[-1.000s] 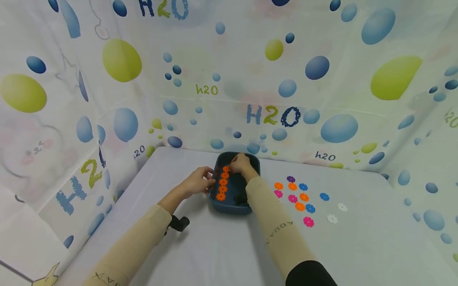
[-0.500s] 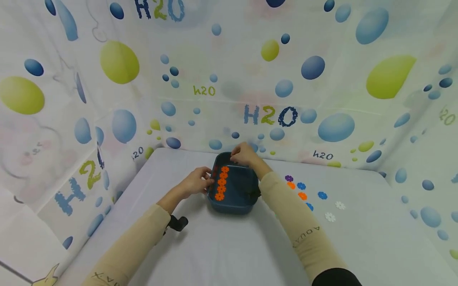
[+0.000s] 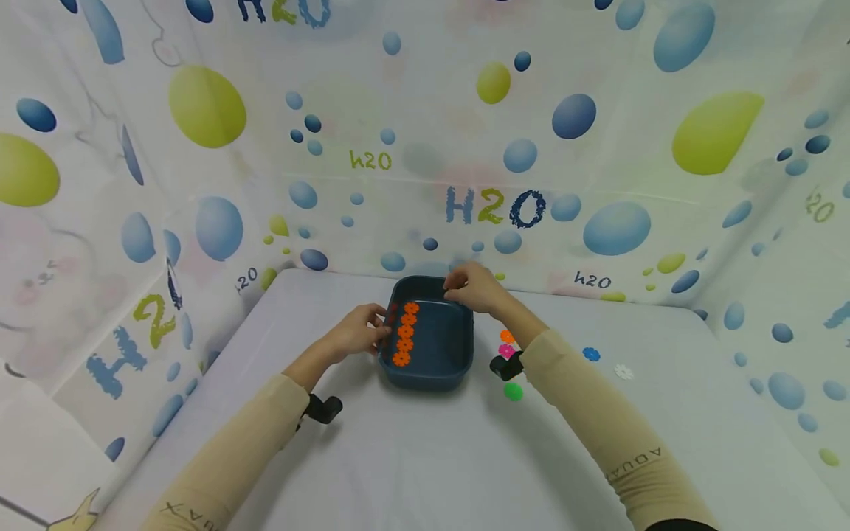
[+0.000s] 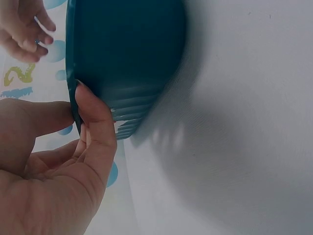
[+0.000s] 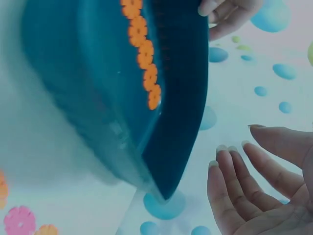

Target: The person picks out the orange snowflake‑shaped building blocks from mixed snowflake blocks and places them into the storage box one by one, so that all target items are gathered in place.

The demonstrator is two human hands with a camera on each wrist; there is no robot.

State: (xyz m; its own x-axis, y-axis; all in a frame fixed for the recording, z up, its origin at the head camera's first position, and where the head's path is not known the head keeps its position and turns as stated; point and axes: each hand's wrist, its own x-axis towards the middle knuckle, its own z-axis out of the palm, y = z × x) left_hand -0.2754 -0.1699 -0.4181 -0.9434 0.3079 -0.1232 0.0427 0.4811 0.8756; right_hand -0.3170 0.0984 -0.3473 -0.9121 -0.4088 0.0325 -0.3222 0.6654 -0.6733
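A dark blue rectangular basin (image 3: 441, 339) stands on the white table. Along its left side inside runs a row of several orange flower-shaped pieces (image 3: 405, 332), lined up edge to edge. My left hand (image 3: 358, 332) pinches the basin's left rim, thumb and fingers on either side of the wall, as the left wrist view shows at the rim (image 4: 71, 54). At the far right corner, my right hand (image 3: 478, 287) hovers by the rim. In the right wrist view its fingers (image 5: 264, 181) are spread apart with nothing between them.
Right of the basin lie loose flower pieces: orange (image 3: 508, 336), pink (image 3: 507, 351), blue (image 3: 591, 354) and white (image 3: 623, 372). A green round piece (image 3: 513, 391) lies nearer. The right forearm (image 3: 591, 405) covers part of that area. A patterned curtain (image 3: 425, 147) stands behind the table.
My right hand has come up out of the basin and moved right, past its far corner. The green piece now shows on the table. My left hand keeps its hold on the rim.
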